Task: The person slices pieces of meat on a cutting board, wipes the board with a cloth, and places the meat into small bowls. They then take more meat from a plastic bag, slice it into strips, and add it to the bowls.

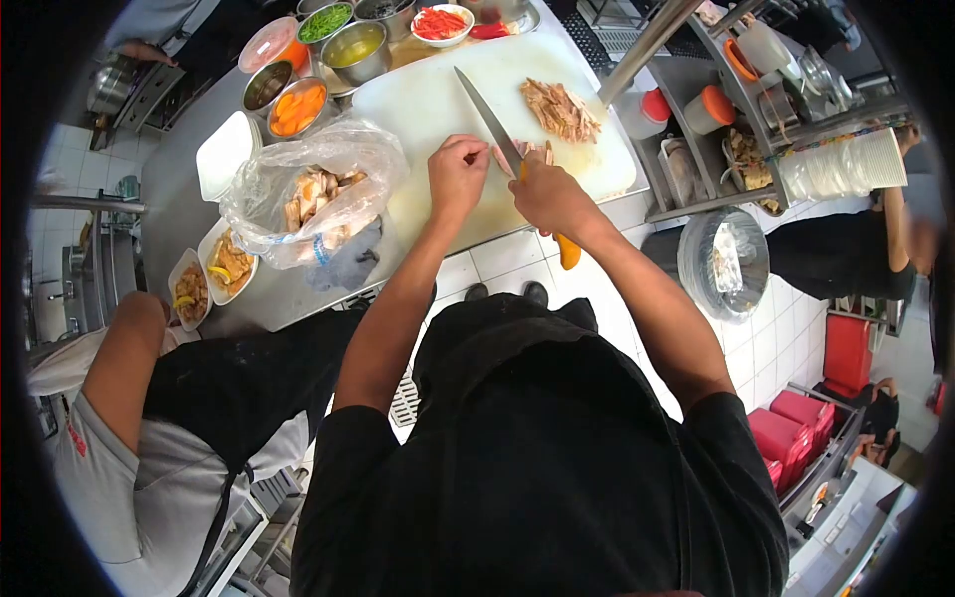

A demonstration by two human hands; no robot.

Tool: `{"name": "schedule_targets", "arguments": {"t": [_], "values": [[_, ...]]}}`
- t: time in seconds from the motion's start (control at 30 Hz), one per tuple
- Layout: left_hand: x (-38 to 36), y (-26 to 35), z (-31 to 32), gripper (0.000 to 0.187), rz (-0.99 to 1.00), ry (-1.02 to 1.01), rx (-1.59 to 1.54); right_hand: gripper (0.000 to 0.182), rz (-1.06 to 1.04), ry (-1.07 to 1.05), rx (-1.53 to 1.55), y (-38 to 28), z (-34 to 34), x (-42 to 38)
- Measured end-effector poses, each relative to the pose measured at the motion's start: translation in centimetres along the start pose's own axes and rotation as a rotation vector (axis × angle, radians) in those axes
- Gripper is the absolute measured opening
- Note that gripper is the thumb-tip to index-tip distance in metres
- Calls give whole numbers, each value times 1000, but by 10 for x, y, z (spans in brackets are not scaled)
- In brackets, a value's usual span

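Observation:
My right hand (553, 197) is wrapped around the yellow handle of a large kitchen knife (483, 107), whose blade points away toward the far left. Beside the blade lies a small piece of meat (505, 162) on the white cutting board (418, 104). Close to that piece, on its left, my left hand (460, 177) is closed with curled fingers; anything pinched in it is too small to make out. A pile of sliced cooked meat (561, 111) rests farther back on the board. Left of my left hand, a clear plastic bag (368, 159) holds more meat chunks (316, 193).
Metal bowls with orange slices (296, 107), chopped greens (324, 22) and red strips (442, 23) line the board's far left. White trays of food (231, 261) sit near a co-worker (189, 438) at left. A lined bin (731, 264) and shelving (686, 149) stand right.

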State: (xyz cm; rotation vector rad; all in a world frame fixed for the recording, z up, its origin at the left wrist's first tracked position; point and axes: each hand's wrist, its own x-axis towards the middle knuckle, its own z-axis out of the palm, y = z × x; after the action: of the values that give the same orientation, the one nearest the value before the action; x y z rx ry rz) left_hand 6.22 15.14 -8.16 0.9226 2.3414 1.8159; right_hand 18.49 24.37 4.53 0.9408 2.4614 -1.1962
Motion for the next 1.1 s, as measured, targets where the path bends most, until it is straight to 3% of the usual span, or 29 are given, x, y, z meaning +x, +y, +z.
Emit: {"name": "schedule_targets", "arguments": {"t": [0.1, 0.2, 0.3, 0.4, 0.5, 0.6, 0.73, 0.9, 0.93, 0.97, 1.1], "values": [[1, -4, 5, 9, 0, -75, 10, 36, 0, 1, -20, 11, 12, 8], [3, -5, 7, 9, 45, -83, 41, 33, -236, 243, -222, 46, 46, 28], [0, -10, 12, 9, 74, -79, 58, 35, -197, 221, -178, 41, 46, 40], [5, -7, 7, 10, 93, -112, 120, 39, -30, 35, 82, 22, 16, 35], [2, -3, 0, 14, 104, -96, 132, 43, -36, 12, 106, 23, -1, 25], [-14, 9, -18, 20, 60, -21, 63, 42, -237, 171, 25, 38, 15, 11], [-46, 52, -66, 23, -56, 16, -7, 38, -194, 44, -2, 46, 29, -15], [-57, 45, -136, 19, 93, 256, 299, 33, -199, 109, -37, 83, 23, -2], [-55, 41, -150, 19, 141, 310, 393, 33, -120, 93, 15, 85, 15, 4], [-50, 47, -162, 17, 38, 332, 357, 33, -143, 113, 22, 92, 8, 11], [-27, 20, -192, 17, 144, 280, 725, 35, -184, 202, -138, 86, 0, 21]]}}
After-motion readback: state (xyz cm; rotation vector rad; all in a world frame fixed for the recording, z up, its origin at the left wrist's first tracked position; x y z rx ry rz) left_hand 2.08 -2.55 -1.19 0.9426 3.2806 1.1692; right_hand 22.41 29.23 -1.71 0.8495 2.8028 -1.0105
